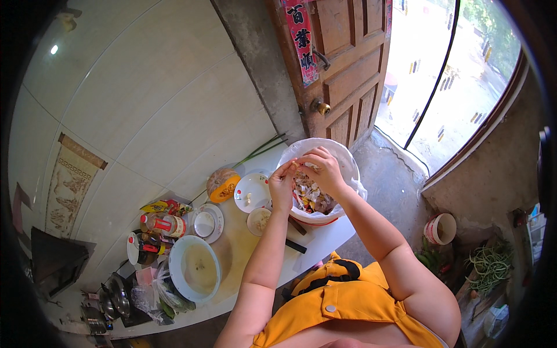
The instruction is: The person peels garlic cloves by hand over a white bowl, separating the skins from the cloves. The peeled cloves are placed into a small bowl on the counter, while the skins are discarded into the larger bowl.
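Observation:
Over a lined waste bucket, my left hand and my right hand meet with fingers pinched together. Between the fingertips is a small pale piece that looks like a garlic clove, partly covered by the fingers. Scraps and peelings fill the bucket below. Left of my left hand lies a white plate with a few pale garlic cloves on it. Close to my left forearm is a small bowl with pale contents. A dark handle shows beside that forearm.
A cut pumpkin, green onions, stacked white dishes, bottles and a basin of cloudy water stand along the wall. Behind the bucket is a wooden door. A small pail sits on the floor at right.

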Available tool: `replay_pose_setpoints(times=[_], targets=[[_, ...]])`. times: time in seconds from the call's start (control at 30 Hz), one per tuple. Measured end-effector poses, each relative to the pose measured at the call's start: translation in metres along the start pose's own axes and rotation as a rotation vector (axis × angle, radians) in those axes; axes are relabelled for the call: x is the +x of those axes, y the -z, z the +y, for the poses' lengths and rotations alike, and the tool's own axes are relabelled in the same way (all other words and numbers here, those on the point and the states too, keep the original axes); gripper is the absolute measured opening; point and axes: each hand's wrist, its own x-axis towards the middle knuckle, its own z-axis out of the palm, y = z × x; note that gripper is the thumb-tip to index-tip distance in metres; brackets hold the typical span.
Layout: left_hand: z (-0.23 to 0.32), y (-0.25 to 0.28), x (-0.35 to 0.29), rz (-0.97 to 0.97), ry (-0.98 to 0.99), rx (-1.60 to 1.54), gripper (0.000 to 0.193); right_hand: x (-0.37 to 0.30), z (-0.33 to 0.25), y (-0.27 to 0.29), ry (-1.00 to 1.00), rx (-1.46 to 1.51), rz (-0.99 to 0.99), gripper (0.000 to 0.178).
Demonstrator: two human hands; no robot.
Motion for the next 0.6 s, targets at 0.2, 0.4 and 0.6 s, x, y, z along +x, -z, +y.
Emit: replay_pose_setpoints(times=[0.2,0.4,0.6], targets=[[0.007,-0.0058,-0.0027,0.021,0.003,0.049,0.023,-0.0024,0.0058,-0.0004,-0.004,0.002,0.004,0.016],[0.0089,-0.0062,-0.004,0.004,-0.025,0.044,0.024,-0.0015,0.0016,0.0,-0.033,0.019,0.019,0.014],[0.0106,-0.0075,-0.004,0.014,-0.029,0.084,0.023,-0.001,0.0022,0.0012,-0.113,0.098,0.005,0.013]])
